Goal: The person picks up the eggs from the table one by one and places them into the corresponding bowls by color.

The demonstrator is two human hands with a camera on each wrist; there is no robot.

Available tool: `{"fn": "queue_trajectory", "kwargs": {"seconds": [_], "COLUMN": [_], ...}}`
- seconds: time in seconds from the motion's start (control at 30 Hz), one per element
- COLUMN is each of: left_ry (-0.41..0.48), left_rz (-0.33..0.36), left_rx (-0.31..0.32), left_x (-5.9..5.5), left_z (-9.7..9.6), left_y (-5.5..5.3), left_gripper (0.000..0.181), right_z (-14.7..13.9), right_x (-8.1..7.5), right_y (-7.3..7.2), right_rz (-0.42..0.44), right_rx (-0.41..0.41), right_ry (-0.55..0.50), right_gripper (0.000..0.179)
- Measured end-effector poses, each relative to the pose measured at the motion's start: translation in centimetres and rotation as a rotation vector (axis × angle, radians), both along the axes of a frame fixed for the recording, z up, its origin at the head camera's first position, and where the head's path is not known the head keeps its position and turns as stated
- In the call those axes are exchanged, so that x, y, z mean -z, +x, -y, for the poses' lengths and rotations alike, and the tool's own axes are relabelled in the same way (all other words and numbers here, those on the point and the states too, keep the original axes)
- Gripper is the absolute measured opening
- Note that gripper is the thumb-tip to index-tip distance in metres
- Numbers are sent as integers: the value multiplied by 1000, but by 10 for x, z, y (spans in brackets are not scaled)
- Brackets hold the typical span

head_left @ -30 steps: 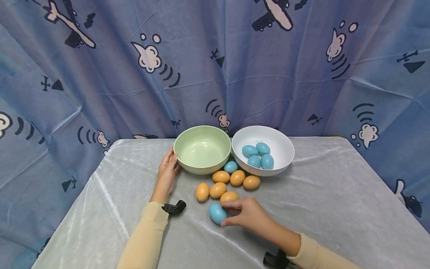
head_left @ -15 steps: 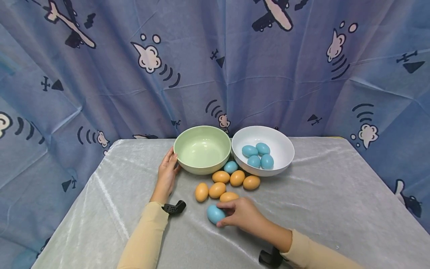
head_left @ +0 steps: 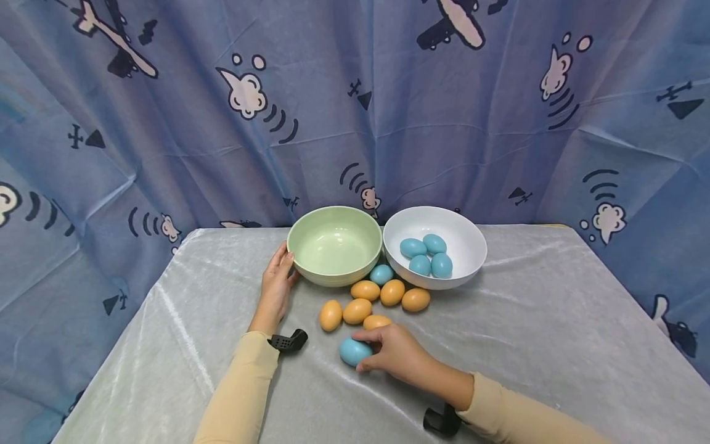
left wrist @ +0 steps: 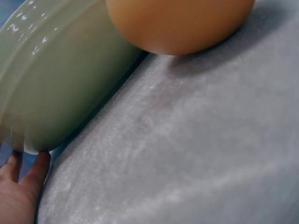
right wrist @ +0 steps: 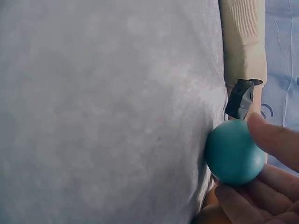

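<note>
My right hand (head_left: 402, 354) holds a blue egg (head_left: 354, 351) between thumb and fingers, low at the near side of the egg group. The right wrist view shows this blue egg (right wrist: 234, 152) close to the grey cloth, thumb on one side and fingers on the other. My left hand (head_left: 275, 288) touches the left side of a light green bowl (head_left: 333, 277) with fairly straight fingers. In the left wrist view, its fingertips (left wrist: 41, 163) rest against the bowl's outer wall. Several orange eggs (head_left: 357, 311) lie between the hands and the bowls.
A white bowl (head_left: 471, 262) with several blue eggs (head_left: 441, 265) stands right of the green bowl. Another blue egg (head_left: 381, 274) lies in front, where the bowls meet. A patterned blue curtain (head_left: 355, 111) hangs behind the cloth-covered table (head_left: 543, 320).
My right hand has shifted slightly left with the blue egg, which has turned a little. The nearest orange eggs have slid slightly left. My left hand stays at the green bowl.
</note>
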State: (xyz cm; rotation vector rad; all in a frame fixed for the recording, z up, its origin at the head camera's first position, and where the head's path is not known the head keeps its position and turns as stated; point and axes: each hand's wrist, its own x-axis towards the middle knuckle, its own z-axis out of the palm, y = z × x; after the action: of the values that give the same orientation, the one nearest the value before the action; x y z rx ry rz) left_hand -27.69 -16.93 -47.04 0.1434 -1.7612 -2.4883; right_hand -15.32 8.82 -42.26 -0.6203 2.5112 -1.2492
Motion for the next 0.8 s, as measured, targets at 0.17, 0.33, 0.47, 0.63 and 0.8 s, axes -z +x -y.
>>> {"fn": "queue_trajectory", "kwargs": {"seconds": [0.17, 0.33, 0.47, 0.63, 0.8], "left_ry": [8, 22, 23, 15, 34], "left_rz": [-4, -10, -14, -18, -20], "left_rx": [-2, -2, 7, 9, 5], "left_x": [-1, 0, 0, 1, 1], "left_z": [0, 1, 2, 1, 0], "left_y": [-1, -1, -2, -1, 0], "left_gripper": [57, 57, 57, 58, 58], "right_z": [1, 3, 2, 0, -2], "right_x": [0, 0, 1, -1, -5], "right_y": [-1, -2, -1, 2, 3], "right_rz": [8, 9, 15, 40, 63], "right_rx": [-10, -14, -16, 0, 48], "right_ry": [-16, -25, -34, -58, -71], "right_gripper": [52, 51, 50, 50, 50]}}
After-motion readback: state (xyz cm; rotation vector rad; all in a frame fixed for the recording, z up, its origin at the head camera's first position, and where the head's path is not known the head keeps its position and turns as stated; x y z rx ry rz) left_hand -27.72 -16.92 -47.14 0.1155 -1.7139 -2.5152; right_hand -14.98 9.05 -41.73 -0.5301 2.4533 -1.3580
